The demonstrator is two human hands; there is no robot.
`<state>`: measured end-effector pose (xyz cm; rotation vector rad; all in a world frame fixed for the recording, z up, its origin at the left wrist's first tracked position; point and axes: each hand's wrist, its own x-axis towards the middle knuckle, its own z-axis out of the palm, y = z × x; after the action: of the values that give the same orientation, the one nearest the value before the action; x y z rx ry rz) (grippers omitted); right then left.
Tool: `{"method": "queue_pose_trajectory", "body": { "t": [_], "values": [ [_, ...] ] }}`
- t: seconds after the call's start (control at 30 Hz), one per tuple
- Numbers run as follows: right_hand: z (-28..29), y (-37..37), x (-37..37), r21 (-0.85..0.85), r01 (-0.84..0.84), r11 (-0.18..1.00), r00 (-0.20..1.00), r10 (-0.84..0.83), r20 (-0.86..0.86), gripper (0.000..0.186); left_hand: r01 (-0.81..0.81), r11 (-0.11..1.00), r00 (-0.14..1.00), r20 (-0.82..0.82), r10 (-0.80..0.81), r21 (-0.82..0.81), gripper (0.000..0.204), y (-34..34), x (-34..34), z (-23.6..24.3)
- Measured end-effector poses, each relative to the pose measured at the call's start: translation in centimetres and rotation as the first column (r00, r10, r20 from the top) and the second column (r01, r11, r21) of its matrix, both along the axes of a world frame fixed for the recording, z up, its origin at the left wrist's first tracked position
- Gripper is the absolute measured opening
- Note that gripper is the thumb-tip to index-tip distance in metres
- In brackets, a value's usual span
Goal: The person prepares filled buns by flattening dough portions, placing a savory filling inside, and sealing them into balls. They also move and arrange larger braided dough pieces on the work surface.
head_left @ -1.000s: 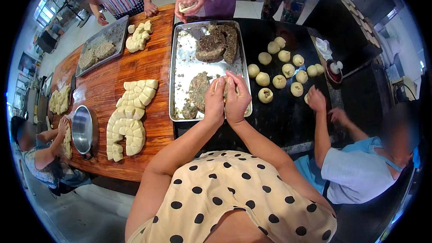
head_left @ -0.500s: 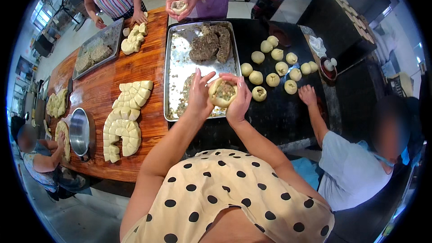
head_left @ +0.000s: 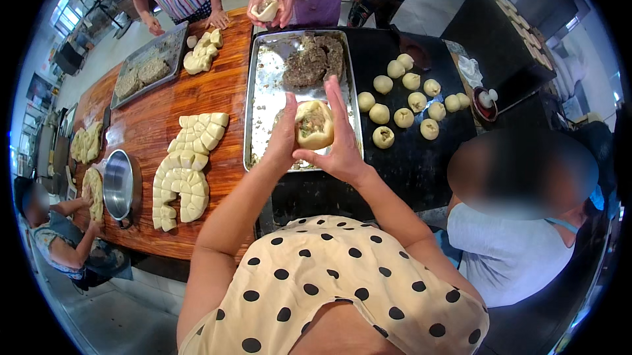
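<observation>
Filled dough round (head_left: 314, 132) has shifted since the earlier frame: from the right hand's cup to between both palms, fingers now straighter. Left hand (head_left: 283, 136) flanks its left side; right hand (head_left: 344, 148) its right, thumb along the near edge. Both loosely open, supporting it together. Below: tray (head_left: 268, 72), near rim close. Black desk (head_left: 316, 194) gives room nearside, and rightward up to round buns (head_left: 403, 117).
</observation>
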<state>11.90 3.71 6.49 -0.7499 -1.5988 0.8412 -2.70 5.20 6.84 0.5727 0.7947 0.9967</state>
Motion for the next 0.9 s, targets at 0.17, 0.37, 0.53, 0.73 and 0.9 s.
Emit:
{"method": "queue_pose_trajectory", "body": {
  "t": [0.17, 0.37, 0.53, 0.73, 0.9],
  "values": [
    [-0.5, -0.6, 1.0, 0.035, 0.113, 0.993, 0.979, -0.118, 0.168, 0.109, 0.002, 0.996, 0.993, -0.116, 0.007, 0.084, 0.070, -0.2, 0.8, 2.0],
    [-0.2, -1.4, 1.5, 0.127, 0.065, 0.990, 0.975, -0.091, 0.205, 0.113, 0.113, 0.985, 0.994, -0.029, -0.110, 0.131, 0.063, -2.9, 0.3, 1.8],
    [1.4, -1.5, 2.1, 0.184, 0.009, 0.983, 0.982, -0.043, 0.182, 0.106, 0.290, 0.927, 0.957, -0.089, -0.277, 0.238, 0.073, -2.8, -0.2, 3.7],
    [2.4, -3.1, 1.5, 0.223, 0.127, 0.966, 0.967, -0.171, 0.191, 0.090, 0.105, 0.989, 0.991, 0.073, -0.113, 0.107, 0.058, -4.8, 1.1, 3.5],
    [3.6, -3.0, 2.3, 0.374, 0.094, 0.923, 0.943, -0.202, 0.263, 0.085, 0.273, 0.897, 0.923, -0.359, -0.142, 0.348, 0.053, -4.8, 0.9, 4.5]
  ]
}}
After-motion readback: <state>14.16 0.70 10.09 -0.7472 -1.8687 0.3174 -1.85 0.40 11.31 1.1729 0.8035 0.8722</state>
